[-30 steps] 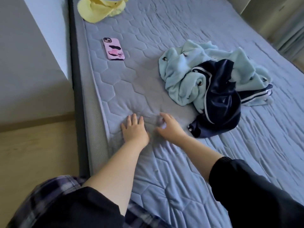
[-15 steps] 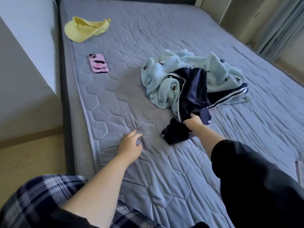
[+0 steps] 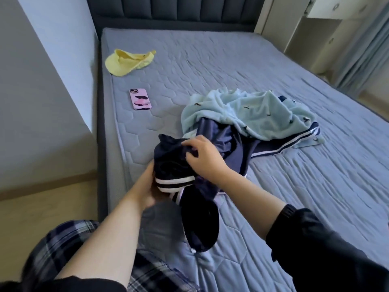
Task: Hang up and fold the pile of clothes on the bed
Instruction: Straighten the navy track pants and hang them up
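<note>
A navy garment with white stripes (image 3: 174, 163) is lifted off the bed near its left edge, one end hanging down toward me. My right hand (image 3: 205, 155) grips its bunched upper part from above. My left hand (image 3: 147, 186) holds it from below, by the white-striped band, and is partly hidden behind the cloth. The far end of the navy garment still lies under a light blue fleece garment (image 3: 250, 111), crumpled in the middle of the bed (image 3: 294, 197).
A pink phone (image 3: 140, 99) lies face down near the bed's left edge. A yellow cloth (image 3: 128, 61) sits farther up by the dark headboard (image 3: 179, 13). Wall and wooden floor are on the left, cupboards and curtains on the right.
My right hand took hold of the navy garment and pulled it out of the pile toward me. My left hand left the mattress and now holds the garment from below.
</note>
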{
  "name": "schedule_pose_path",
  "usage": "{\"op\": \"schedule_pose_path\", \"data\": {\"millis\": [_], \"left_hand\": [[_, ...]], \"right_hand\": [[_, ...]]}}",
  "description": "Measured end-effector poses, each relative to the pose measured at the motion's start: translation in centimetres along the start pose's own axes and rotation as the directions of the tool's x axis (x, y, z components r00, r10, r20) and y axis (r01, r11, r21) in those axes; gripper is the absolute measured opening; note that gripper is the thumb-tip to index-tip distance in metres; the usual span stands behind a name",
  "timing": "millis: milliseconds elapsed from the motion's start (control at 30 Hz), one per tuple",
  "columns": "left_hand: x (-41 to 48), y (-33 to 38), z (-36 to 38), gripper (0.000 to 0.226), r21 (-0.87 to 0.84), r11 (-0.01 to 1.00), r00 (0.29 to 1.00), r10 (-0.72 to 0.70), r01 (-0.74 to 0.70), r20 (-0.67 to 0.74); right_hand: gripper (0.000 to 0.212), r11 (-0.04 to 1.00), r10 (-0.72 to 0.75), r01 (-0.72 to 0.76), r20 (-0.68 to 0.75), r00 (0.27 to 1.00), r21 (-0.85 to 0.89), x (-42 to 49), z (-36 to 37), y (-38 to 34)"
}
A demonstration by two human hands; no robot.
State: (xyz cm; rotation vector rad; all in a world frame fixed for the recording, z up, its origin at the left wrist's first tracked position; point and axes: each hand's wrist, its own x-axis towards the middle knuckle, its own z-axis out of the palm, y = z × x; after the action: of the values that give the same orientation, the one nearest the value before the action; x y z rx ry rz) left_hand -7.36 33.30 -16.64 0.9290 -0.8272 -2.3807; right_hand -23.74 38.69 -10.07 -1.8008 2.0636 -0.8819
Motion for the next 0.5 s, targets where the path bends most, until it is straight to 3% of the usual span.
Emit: {"op": "schedule_pose_path", "data": {"millis": [33,67,133,200,267,333,400,467,500], "left_hand": [[-0.1,0.0,0.1,0.051,0.013,1.0,1.0,0.0,0.001,-0.026],[-0.2,0.0,0.2,0.05,0.023,1.0,0.999,0.006,-0.005,-0.042],[-0.2,-0.2,0.2,0.044,0.065,0.998,0.998,0.018,-0.014,-0.067],[-0.2,-0.8,0.3,0.046,0.117,0.993,0.999,-0.012,0.018,-0.053],[0.0,-1.7,0.2,0.054,0.263,0.965,0.997,0.021,0.0,-0.078],[0.3,-2.8,0.0,0.059,0.52,0.854,0.982,0.115,-0.021,-0.148],[0.6,-3.7,-0.2,0.066,0.69,0.724,0.976,0.136,0.021,-0.172],[0.8,-4.2,-0.4,0.08,0.744,0.667,0.984,0.107,0.034,-0.141],[1.0,-4.4,-0.5,0.083,0.749,0.661,0.987,0.099,0.031,-0.128]], "right_hand": [[0.043,0.995,0.058,-0.068,-0.134,0.989,-0.068,0.2,0.2,1.0],[0.057,0.975,0.164,-0.181,-0.136,0.977,-0.125,0.4,0.4,2.4],[0.088,0.912,0.4,-0.381,0.123,0.908,-0.154,0.2,0.8,5.1],[0.1,0.903,0.429,-0.385,0.379,0.82,-0.189,-0.7,1.6,6.7],[0.097,0.921,0.39,-0.335,0.456,0.8,-0.2,-1.4,2.6,7.2],[0.088,0.911,0.411,-0.395,0.324,0.852,-0.116,-1.6,2.9,7.0],[0.077,0.875,0.476,-0.474,-0.011,0.88,-0.095,-1.2,2.7,7.2],[0.085,0.783,0.559,-0.599,-0.23,0.796,-0.169,-1.2,2.3,7.9],[0.093,0.705,0.68,-0.706,-0.218,0.7,-0.071,-1.3,2.1,8.7]]}}
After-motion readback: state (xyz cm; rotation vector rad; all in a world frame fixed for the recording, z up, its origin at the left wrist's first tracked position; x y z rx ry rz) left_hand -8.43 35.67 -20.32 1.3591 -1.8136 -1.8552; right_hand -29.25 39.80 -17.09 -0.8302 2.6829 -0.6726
